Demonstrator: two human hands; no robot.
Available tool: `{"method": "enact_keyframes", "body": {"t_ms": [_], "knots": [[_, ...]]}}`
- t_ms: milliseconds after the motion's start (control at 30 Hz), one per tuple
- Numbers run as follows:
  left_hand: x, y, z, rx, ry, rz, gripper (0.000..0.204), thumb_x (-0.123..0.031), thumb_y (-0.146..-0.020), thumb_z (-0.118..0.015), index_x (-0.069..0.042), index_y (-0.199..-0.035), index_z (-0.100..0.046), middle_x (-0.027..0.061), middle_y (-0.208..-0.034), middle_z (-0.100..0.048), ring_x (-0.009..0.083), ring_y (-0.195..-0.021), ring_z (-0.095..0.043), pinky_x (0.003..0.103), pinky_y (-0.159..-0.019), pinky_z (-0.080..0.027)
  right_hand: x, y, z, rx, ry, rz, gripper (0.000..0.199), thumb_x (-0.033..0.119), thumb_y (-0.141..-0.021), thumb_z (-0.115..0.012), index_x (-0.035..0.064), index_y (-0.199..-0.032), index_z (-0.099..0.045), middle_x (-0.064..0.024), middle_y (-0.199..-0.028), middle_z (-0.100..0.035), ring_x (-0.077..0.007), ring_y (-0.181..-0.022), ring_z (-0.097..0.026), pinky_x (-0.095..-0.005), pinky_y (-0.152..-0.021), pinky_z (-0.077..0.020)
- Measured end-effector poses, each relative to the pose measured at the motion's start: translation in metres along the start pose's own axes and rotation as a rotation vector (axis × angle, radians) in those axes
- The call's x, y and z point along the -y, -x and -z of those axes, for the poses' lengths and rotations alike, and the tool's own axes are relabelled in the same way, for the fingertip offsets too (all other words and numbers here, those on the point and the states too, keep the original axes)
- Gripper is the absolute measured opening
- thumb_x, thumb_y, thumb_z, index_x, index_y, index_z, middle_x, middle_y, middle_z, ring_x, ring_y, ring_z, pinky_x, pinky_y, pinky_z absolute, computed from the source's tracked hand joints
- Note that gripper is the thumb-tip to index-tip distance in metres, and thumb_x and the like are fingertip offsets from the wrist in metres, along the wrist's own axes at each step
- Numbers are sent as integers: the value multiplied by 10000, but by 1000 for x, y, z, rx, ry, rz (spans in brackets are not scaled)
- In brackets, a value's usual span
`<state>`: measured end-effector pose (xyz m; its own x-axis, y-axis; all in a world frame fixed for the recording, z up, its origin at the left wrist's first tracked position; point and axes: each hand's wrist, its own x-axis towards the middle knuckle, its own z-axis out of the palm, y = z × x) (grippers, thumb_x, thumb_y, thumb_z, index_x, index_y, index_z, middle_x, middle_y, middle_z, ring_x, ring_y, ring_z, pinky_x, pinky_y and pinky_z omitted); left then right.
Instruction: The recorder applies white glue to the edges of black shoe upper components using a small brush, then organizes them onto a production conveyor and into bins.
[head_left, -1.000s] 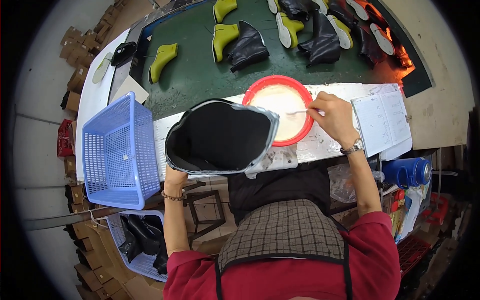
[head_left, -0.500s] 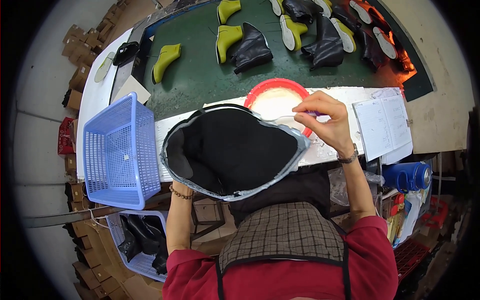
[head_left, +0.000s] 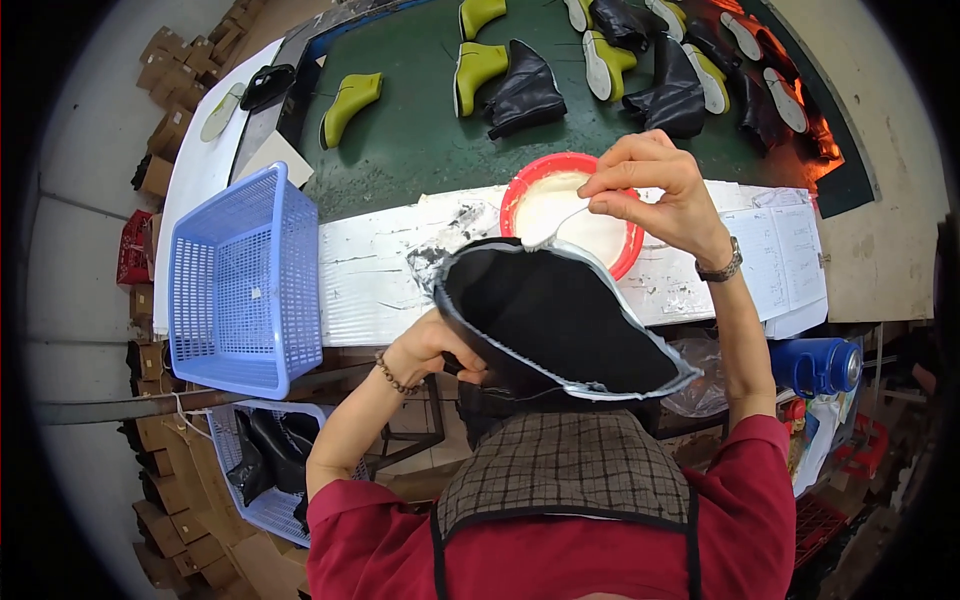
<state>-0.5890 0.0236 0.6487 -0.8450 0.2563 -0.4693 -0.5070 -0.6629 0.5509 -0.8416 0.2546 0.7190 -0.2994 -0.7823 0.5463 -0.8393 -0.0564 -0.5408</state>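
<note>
Gripping the black boot [head_left: 560,315] with fingers curled at its outer side, your left hand [head_left: 436,346] holds the mouth upward, likely baring its rim; your right hand [head_left: 655,192] pinches a white brush [head_left: 543,233] there. The red bowl [head_left: 513,203] sits just beyond, presumably for easy dipping. The notebook's [head_left: 785,258] handwriting is too small to read.

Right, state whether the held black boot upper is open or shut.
Open: the black boot upper gapes widely at the top, its dark inside showing.
</note>
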Motion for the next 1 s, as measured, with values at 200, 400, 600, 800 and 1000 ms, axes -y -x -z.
{"method": "enact_keyframes", "body": {"t_ms": [200, 400, 600, 800, 1000], "knots": [[8, -14, -9, 193, -57, 136, 330, 141, -646, -600, 106, -972, -637, 209, -762, -636, 247, -481, -532, 334, -390, -373, 2, -27, -16, 52, 29, 186, 141, 172, -764, -851, 140, -892, -798, 20, -898, -706, -116, -848, -622, -320, -872, -370], [-10, 1, -12, 161, 97, -86, 378, 114, -683, -606, 94, -1060, -630, 187, -817, -649, 244, -470, -526, 344, -416, -430, -28, -8, -35, -276, -232, -162, 85, 124, -869, -766, 81, -941, -775, -11, -868, -683, -96, -859, -637, -254, -702, -445], [-59, -50, 36, -124, 65, -347, 582, -71, -809, -607, 149, -1336, -499, 366, -1213, -623, 404, -943, -712, 295, -483, -529, -144, 107, -59, -616, -522, -841, 206, 206, -1059, -524, 10, -1085, -583, -32, -797, -623, -54, -460, -468, -225, -410, -367], [-168, -168, 45, -95, 193, -437, 231, -210, -952, -696, -53, -1113, -642, 122, -1055, -722, 235, -846, -679, 317, -563, -535, -160, 117, -86, -785, -333, -808, 189, 192, -1049, -553, 11, -1076, -596, 14, -711, -583, -31, -577, -484, -208, -499, -379], [-275, -301, 55, -179, 98, -580, 235, -181, -863, -804, -52, -986, -652, 88, -890, -686, 205, -777, -657, 317, -569, -552, -155, 116, -78, -834, -331, -833, 165, 160, -1033, -579, 6, -1085, -603, 15, -725, -584, -47, -636, -516, -217, -556, -416]]}}
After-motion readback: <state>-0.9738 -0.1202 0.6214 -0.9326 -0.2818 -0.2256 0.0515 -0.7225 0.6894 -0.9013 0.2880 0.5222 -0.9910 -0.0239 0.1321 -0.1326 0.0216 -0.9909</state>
